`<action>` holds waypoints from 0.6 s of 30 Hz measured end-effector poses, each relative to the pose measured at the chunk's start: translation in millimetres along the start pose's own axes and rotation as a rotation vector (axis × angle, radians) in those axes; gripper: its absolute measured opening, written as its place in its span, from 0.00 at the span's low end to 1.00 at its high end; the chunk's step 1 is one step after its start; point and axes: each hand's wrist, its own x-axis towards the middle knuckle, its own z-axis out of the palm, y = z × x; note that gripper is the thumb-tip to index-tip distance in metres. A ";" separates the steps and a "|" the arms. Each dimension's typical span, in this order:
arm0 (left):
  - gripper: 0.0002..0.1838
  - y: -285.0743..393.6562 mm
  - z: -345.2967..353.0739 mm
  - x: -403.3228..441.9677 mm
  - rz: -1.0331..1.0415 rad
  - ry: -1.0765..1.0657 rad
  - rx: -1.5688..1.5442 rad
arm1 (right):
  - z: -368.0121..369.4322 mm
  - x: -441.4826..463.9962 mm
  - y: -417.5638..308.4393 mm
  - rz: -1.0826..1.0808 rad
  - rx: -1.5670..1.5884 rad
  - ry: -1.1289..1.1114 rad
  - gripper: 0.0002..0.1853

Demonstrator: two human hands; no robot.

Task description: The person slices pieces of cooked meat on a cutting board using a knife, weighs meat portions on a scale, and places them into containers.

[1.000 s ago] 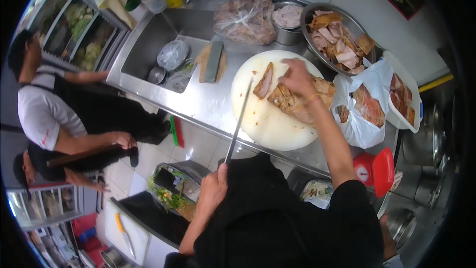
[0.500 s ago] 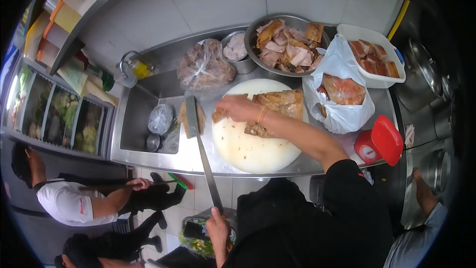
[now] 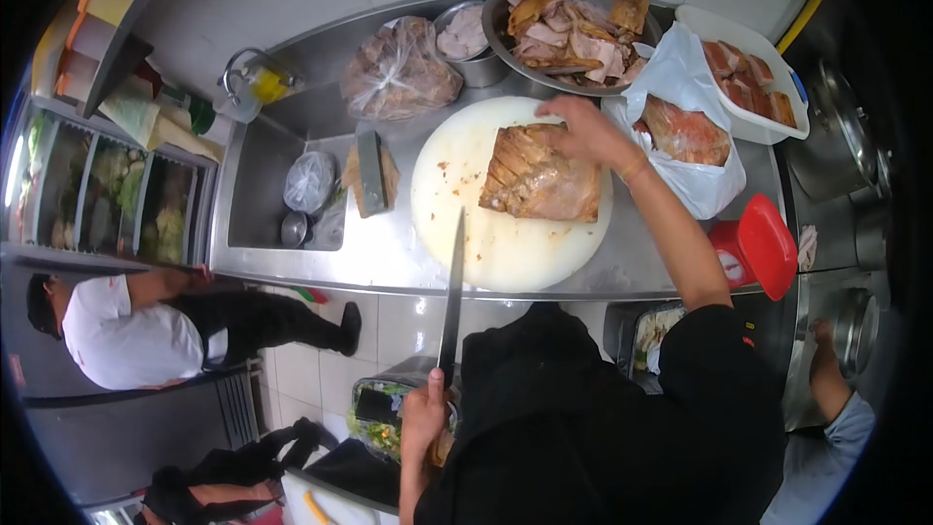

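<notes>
My left hand (image 3: 424, 418) grips the handle of a long knife (image 3: 453, 297), its blade pointing away from me and its tip over the round white cutting board (image 3: 457, 151). On the board lies a browned slab of cooked meat (image 3: 544, 180), with crumbs to its left. My right hand (image 3: 591, 131) is over the slab's far right corner, fingers apart; whether they touch the meat is unclear. Just beyond, a steel bowl (image 3: 498, 34) holds cut meat pieces (image 3: 573, 34). Left of the board, a sharpening stone (image 3: 370, 170) rests on a brown flat piece.
Bagged meat (image 3: 403, 68) and a steel pot (image 3: 481, 68) stand behind the board. At right are an opened white bag (image 3: 714, 190) with meat, a white tub (image 3: 763, 136) and a red scale (image 3: 763, 248). A sink (image 3: 282, 199) lies left. Co-workers (image 3: 146, 331) stand nearby.
My right hand has moved from a small piece left of the slab to its far right corner; that piece is gone from there. The knife has swung right, off the stone, to over the board.
</notes>
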 end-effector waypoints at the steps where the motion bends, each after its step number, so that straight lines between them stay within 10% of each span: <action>1: 0.43 5.7 -6.6 -5.4 -0.031 -0.064 0.023 | 10.9 -13.1 8.2 -0.012 -0.071 0.016 0.29; 9: 0.44 22.6 -63.6 11.6 -0.100 -0.272 0.136 | 14.4 -28.1 3.5 0.181 -0.152 0.087 0.30; 12: 0.43 34.8 -79.8 7.0 -0.102 -0.202 0.048 | 33.2 -27.3 -10.5 -0.176 -0.221 0.351 0.24; 18: 0.44 20.4 -76.0 22.2 -0.008 0.001 -0.184 | 157.2 25.1 -86.8 -0.310 0.004 0.140 0.22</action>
